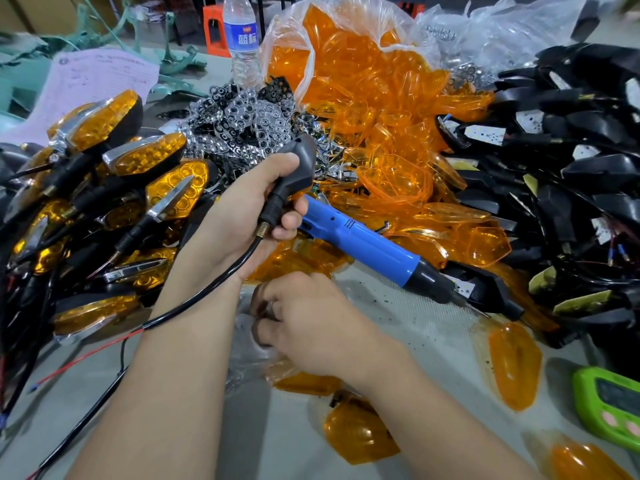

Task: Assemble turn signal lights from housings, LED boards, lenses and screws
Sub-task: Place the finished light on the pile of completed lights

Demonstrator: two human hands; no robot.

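Note:
My left hand grips a black turn signal housing by its stem, back side facing me, with its black cable trailing down to red and black wires. My right hand is lower, fingers curled over a clear plastic bag on the table; what the fingertips pinch is hidden. A blue electric screwdriver lies behind both hands, its tip pointing right. Orange lenses spill from a bag at the back. Chrome reflectors are piled behind my left hand.
Finished signals with amber lenses are heaped at the left. Black housings with boards are piled at the right. A water bottle stands at the back. A green timer sits at the right edge. Loose orange lenses lie near me.

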